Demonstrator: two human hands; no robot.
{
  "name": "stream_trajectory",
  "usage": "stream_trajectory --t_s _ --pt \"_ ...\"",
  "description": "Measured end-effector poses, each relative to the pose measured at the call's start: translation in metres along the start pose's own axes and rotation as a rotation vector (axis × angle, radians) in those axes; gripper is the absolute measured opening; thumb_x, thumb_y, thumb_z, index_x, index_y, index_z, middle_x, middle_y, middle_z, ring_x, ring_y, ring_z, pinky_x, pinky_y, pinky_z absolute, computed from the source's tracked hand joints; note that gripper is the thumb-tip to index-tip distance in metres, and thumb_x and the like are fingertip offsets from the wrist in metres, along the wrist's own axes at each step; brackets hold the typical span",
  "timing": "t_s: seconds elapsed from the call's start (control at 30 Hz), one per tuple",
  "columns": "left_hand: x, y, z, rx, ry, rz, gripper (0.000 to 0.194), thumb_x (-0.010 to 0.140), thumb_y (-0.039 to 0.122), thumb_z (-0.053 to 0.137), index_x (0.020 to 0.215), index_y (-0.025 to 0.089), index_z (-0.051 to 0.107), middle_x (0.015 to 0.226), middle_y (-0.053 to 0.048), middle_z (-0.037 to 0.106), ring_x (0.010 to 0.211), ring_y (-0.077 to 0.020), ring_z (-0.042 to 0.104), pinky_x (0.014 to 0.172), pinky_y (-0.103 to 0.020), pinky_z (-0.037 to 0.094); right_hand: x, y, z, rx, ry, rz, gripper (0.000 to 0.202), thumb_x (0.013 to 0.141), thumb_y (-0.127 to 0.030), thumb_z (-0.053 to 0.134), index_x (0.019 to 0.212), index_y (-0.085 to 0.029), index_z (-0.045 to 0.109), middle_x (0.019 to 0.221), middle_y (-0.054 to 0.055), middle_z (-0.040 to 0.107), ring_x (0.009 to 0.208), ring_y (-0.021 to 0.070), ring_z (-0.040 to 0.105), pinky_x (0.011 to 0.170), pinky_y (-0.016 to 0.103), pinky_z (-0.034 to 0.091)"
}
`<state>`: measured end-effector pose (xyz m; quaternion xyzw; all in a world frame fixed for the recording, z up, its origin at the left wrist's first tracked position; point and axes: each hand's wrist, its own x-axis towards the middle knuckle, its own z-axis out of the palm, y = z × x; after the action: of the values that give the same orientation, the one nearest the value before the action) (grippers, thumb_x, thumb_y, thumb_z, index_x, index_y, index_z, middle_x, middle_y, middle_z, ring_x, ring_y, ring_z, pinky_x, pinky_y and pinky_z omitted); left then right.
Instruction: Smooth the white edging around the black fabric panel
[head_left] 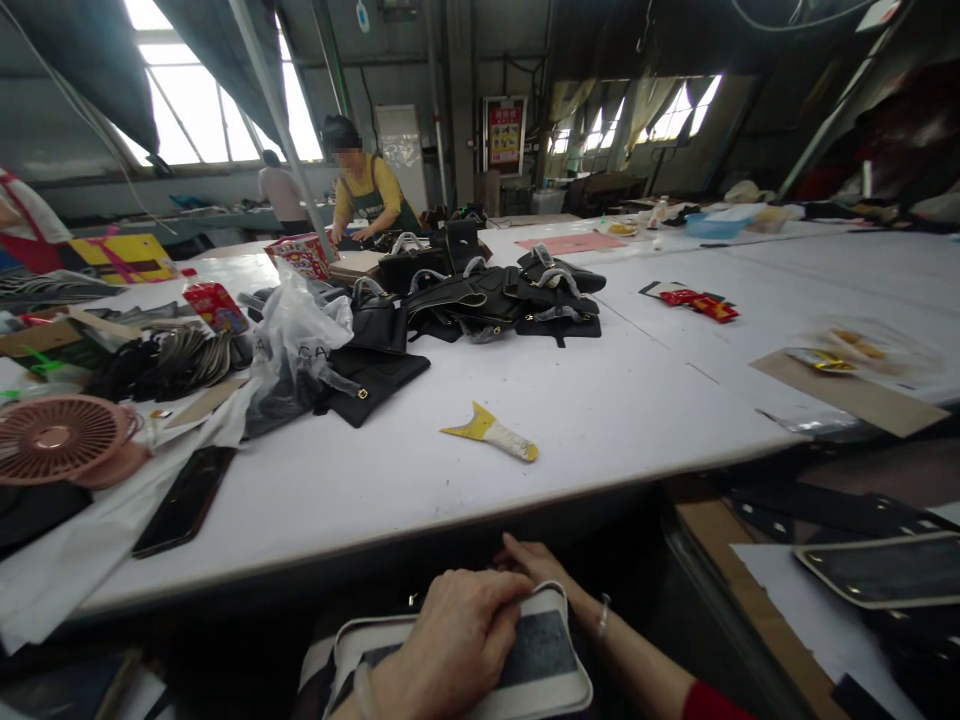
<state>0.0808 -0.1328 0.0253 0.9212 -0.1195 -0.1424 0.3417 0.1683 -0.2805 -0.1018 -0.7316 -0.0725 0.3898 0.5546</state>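
My left hand (461,640) lies over a cream and dark striped bag piece (540,650) below the table's front edge, its fingers bent together near the piece's upper right corner. What those fingers pinch is too small to tell. Just behind that corner is my right hand (532,562), reaching in from the right; its thumb shows, and the other fingers are partly hidden by the left hand and the piece. On the white table (600,420) in front lies a yellow and white forked tool (491,432).
Black bags (480,295) are heaped mid-table beside a clear plastic bag (292,340). A phone (185,500) and pink fan (64,440) lie left. Brown card (847,390) and dark panels (885,570) are right. A person (375,195) in yellow works behind.
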Motion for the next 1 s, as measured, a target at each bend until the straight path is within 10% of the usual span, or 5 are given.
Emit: stream_trajectory --t_s 0.43,1.0 --pt "-0.012 0.012 -0.009 0.141 -0.033 0.122 0.019 0.091 0.019 0.045 0.1 0.025 0.061 0.1 0.001 0.071 0.089 -0.0203 0.068 0.078 -0.027 0.05 -0.063 -0.081 -0.052 -0.241 -0.16 -0.068 0.018 0.062 -0.029 0.064 0.059 -0.013 0.072 0.046 -0.003 0.048 0.049 0.0084 0.034 0.05 0.024 0.027" --pt "-0.018 0.013 -0.009 0.124 -0.05 0.161 0.033 0.09 0.02 0.048 0.12 0.019 0.06 0.12 -0.007 0.067 0.105 -0.0259 0.065 0.096 -0.034 0.05 -0.079 -0.081 -0.041 -0.572 -0.171 -0.317 0.027 0.084 -0.03 0.056 0.064 -0.016 0.066 0.075 0.002 0.057 0.069 0.014 0.05 0.064 0.026 0.036"
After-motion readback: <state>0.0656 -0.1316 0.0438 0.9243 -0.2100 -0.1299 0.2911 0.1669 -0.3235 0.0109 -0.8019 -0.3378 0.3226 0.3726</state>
